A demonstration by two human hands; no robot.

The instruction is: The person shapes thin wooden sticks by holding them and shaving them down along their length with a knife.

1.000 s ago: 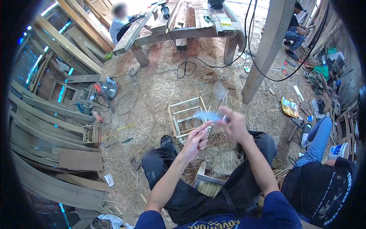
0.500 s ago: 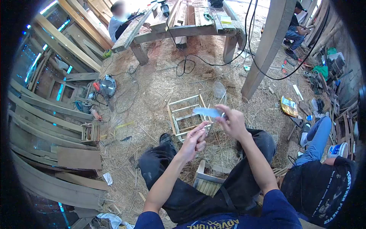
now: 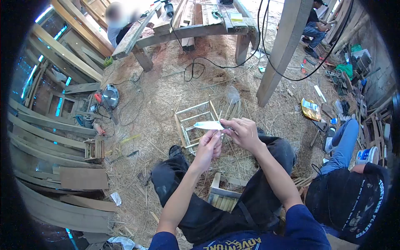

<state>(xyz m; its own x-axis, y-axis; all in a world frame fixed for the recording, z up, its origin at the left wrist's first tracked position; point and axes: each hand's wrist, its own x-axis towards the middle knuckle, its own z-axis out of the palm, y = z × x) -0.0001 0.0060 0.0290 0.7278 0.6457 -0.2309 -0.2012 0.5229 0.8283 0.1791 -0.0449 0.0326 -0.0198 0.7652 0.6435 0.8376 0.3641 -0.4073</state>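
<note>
One knife [image 3: 207, 125] in right fingers [image 3: 236, 126], left fingers' [image 3: 211, 141] grasp unclear, above littered workshop floor [image 3: 166, 93]

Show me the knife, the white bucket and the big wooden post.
Knife [image 3: 207, 125], head view: on the blade.
White bucket [image 3: 366, 156], head view: on its side.
Big wooden post [image 3: 285, 48], head view: on its broad face.
</note>
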